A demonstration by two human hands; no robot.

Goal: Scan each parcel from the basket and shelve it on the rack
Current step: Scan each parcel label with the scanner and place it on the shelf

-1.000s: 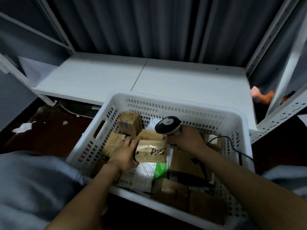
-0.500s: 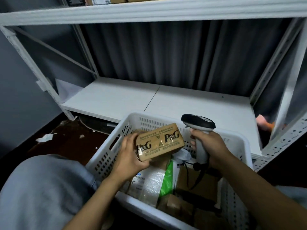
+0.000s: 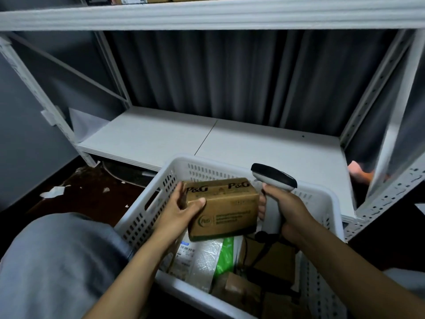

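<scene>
Right now I am holding a brown box (image 3: 225,210) just above the basket (image 3: 207,165) — my left grip (image 3: 181,210) is curling round its left end, thumb on the front face. My right grip (image 3: 285,208) is closing tight round the scanner (image 3: 276,178) handle, just beside the box's right end. I judge the scan is only starting: this box is not yet on the lower shelf (image 3: 149,139), and more parcels — cardboard, a plastic mailer (image 3: 202,261) — are lying in the basket.
</scene>
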